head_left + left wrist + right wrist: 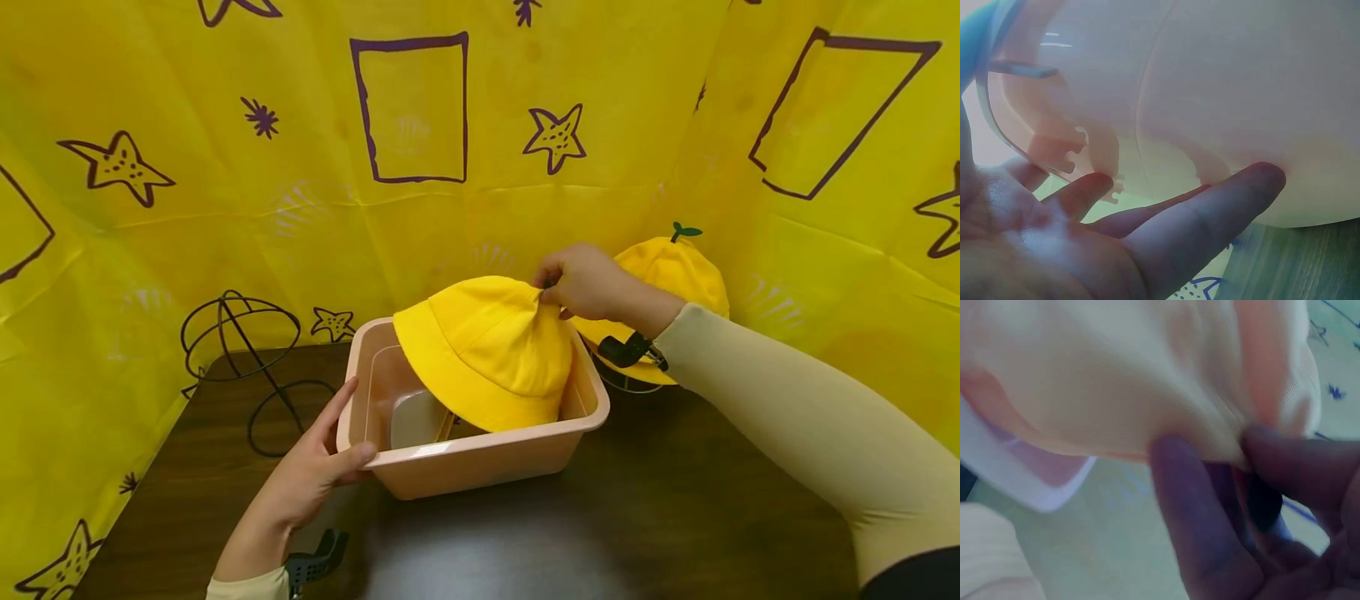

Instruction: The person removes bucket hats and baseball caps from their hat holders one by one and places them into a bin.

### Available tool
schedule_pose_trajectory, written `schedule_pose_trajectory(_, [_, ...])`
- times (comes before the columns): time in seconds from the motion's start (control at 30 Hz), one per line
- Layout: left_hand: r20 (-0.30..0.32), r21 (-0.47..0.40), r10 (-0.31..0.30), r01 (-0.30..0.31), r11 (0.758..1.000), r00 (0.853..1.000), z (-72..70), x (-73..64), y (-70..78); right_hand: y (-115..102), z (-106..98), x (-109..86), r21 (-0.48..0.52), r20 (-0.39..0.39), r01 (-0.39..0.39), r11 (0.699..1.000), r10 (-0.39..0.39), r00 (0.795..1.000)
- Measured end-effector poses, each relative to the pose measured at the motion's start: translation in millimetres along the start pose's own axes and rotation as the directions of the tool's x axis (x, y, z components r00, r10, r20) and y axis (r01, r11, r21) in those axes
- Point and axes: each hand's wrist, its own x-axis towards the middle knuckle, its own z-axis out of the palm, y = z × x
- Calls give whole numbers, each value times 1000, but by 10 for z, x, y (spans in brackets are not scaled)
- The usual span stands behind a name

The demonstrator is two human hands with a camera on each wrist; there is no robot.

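Observation:
A yellow bucket hat hangs tilted over a pink plastic basin, its brim partly inside. My right hand pinches the top of the hat's crown; the right wrist view shows thumb and fingers on the gathered cloth, with a dark green leaf piece between them. With my left hand I grip the basin's left end, thumb over the rim. Seen from the left wrist, its fingers lie along the basin's outer wall. Most of the basin's inside is hidden by the hat.
A black wire hat stand is on the dark wooden table, left of the basin. Behind my right forearm, a second yellow hat with a green sprout sits on another stand. Yellow printed cloth forms the walls.

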Motion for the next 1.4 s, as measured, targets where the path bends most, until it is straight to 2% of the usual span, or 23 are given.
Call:
schedule_pose_trajectory(0.1, [-5,10,-11,11,1000,1000,-3,2,8,-82,102,-3,-176,98,101,979,-84,992])
schedule_pose_trajectory(0.2, [-17,21,-29,29,999,999,-8,5,12,-140,276,11,-319,186,219,922,-166,968])
schedule_pose_trajectory(0.27, [-20,21,-35,36,999,999,-10,7,13,-169,407,28,-403,216,282,871,-209,954])
schedule_pose_trajectory(0.37, [-19,20,-36,37,999,999,-7,11,10,-193,584,45,-471,260,327,819,-226,939])
schedule_pose_trajectory(0.43, [-12,15,-34,34,999,999,-4,16,9,-199,681,54,-485,314,339,806,-200,928])
schedule_pose_trajectory(0.5, [-8,13,-33,33,999,999,-1,21,10,-190,770,61,-481,398,331,812,-135,908])
schedule_pose_trajectory(0.6, [-3,9,-33,33,999,999,0,27,11,-171,908,71,-441,520,282,852,-14,854])
schedule_pose_trajectory(0.7, [-3,7,-34,34,999,999,-3,26,11,-132,1065,110,-412,578,243,878,46,815])
schedule_pose_trajectory(0.77, [-4,6,-35,35,999,999,-8,24,11,-109,1168,148,-400,583,221,889,61,810])
schedule_pose_trajectory(0.9, [-2,2,-33,33,999,999,-14,15,12,-45,1384,254,-418,570,196,887,88,817])
schedule_pose_trajectory(0.97, [-2,2,-35,35,999,999,-19,13,11,-31,1470,296,-423,575,216,880,77,815])
schedule_pose_trajectory(1.07, [3,-5,-31,31,1000,1000,-24,12,5,-27,1597,336,-452,592,305,838,27,805])
schedule_pose_trajectory(1.1, [6,-5,-28,28,1000,1000,-27,12,0,-40,1631,336,-470,601,345,812,8,800])
schedule_pose_trajectory(1.2, [15,-10,-21,21,1000,1000,-30,13,-12,-70,1764,345,-542,620,464,701,-39,784])
schedule_pose_trajectory(1.3, [21,-7,-15,15,1000,1000,-30,16,-17,-88,1861,361,-588,634,532,609,-60,771])
schedule_pose_trajectory(1.33, [21,-6,-15,15,1000,1000,-30,18,-16,-89,1884,374,-595,639,544,592,-62,767])
schedule_pose_trajectory(1.4, [17,0,-15,15,1000,1000,-30,19,-9,-84,1920,404,-597,651,551,584,-49,758])
